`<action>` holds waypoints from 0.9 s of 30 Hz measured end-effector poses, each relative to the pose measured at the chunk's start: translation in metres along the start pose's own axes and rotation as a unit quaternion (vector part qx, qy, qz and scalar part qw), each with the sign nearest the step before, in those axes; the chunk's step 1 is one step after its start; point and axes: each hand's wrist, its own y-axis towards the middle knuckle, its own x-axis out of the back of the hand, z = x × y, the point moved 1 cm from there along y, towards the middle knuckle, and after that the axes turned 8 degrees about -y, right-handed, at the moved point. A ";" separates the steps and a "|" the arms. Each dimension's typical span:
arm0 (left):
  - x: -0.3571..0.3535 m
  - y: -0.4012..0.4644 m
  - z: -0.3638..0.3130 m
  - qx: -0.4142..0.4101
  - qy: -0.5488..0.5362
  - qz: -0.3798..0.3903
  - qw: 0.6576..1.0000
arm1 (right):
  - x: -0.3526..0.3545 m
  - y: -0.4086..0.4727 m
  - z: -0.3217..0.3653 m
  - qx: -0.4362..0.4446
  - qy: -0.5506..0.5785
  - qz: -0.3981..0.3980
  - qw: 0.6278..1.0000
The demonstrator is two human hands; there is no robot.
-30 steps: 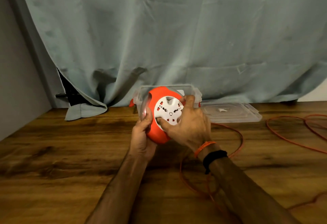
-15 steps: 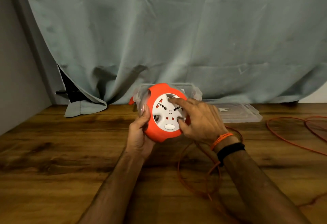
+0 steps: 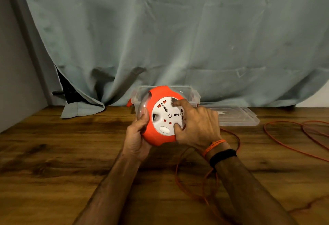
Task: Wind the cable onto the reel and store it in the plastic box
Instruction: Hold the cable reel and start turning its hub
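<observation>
Two hands, left hand (image 3: 138, 135) and right hand (image 3: 197, 127), grip one reel (image 3: 160, 116).

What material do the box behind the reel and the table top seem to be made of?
The box looks like clear, glossy plastic: the curtain shows through its walls, and it has moulded latches. The table looks like wood or a wood-grain laminate, brown with dark streaks and a dull sheen; which one cannot be told.
</observation>
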 end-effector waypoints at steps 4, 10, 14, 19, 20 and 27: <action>0.000 -0.002 -0.003 0.003 -0.002 0.006 1.000 | 0.004 0.001 -0.001 -0.022 0.000 0.044 0.999; 0.001 -0.002 -0.003 0.001 0.015 0.028 1.000 | 0.007 0.000 0.006 -0.074 -0.023 0.062 0.995; 0.005 0.002 0.003 0.004 -0.005 0.027 1.000 | 0.005 -0.003 0.010 -0.136 -0.006 0.047 0.990; -0.003 0.000 0.013 0.011 -0.035 0.002 0.999 | 0.003 -0.001 0.019 -0.260 0.078 0.065 0.960; -0.006 0.000 0.014 0.010 -0.040 0.001 0.999 | 0.003 0.000 0.019 -0.267 0.089 0.066 0.957; -0.010 0.001 0.005 0.047 -0.024 0.033 0.998 | 0.001 0.002 0.010 -0.165 0.066 0.008 0.984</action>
